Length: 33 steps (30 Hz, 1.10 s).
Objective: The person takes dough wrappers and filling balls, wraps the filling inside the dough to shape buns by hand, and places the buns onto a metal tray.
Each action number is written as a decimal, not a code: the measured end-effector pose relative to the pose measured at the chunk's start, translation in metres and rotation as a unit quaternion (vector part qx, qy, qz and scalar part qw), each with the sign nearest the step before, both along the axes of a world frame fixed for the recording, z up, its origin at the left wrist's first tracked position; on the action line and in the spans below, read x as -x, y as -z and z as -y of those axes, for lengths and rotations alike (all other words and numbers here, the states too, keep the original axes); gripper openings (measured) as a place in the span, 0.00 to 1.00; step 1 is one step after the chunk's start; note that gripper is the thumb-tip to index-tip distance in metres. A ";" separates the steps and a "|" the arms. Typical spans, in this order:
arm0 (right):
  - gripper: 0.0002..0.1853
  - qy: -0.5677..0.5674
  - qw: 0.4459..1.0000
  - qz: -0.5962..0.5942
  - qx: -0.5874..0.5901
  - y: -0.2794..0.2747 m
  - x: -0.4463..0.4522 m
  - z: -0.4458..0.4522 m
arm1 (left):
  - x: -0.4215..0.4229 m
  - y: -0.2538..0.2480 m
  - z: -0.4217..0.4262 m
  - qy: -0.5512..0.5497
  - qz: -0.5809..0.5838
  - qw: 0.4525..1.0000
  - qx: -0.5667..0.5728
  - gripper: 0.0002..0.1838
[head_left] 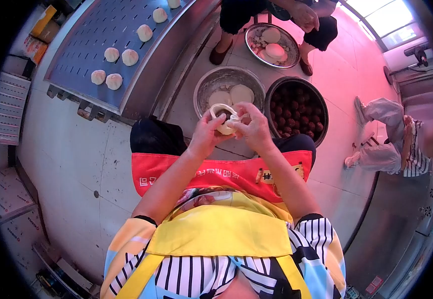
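Note:
Above my lap, my left hand (207,133) cups a round dough wrapper (224,130) with dark filling showing in its opening. The fingers of my right hand (254,128) are closed on the wrapper's right edge, where the dough is gathered into folds. Just beyond my hands stands a metal basin (203,82) holding flat pale dough rounds (242,93). To its right, a dark tub (318,94) is filled with several dark red-brown filling balls (296,110).
Several shaped buns (130,57) sit on a slotted metal conveyor (84,50) at upper left. Opposite me, a seated person's legs flank another basin (249,37) with dough. Another person (401,134) sits at the right. A red and yellow apron (216,174) covers my lap.

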State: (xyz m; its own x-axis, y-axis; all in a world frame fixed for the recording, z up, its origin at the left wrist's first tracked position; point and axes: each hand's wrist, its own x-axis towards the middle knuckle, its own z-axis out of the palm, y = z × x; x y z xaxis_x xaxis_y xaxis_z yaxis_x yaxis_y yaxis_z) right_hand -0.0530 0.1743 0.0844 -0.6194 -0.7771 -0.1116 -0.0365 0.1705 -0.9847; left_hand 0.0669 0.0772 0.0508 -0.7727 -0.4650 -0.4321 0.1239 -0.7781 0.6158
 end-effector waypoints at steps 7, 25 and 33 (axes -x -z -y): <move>0.13 -0.087 0.989 -0.114 0.043 0.016 0.007 -0.004 | -0.007 -0.016 0.006 0.049 0.053 0.994 0.083 0.19; 0.06 -0.086 0.975 -0.192 0.065 0.007 0.000 -0.013 | -0.008 -0.027 0.011 0.139 0.063 0.985 0.085 0.17; 0.04 -0.104 0.966 -0.230 0.053 0.001 0.003 -0.008 | -0.003 -0.018 0.016 0.212 0.101 0.960 0.155 0.19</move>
State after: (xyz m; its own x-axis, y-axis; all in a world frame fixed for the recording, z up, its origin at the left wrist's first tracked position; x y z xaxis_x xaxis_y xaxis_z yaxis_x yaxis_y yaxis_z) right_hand -0.0555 0.1821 0.0830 -0.4135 -0.8824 0.2243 -0.4969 0.0123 -0.8677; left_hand 0.0698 0.0616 0.0691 -0.8356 -0.2577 -0.4852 -0.3099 -0.5082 0.8036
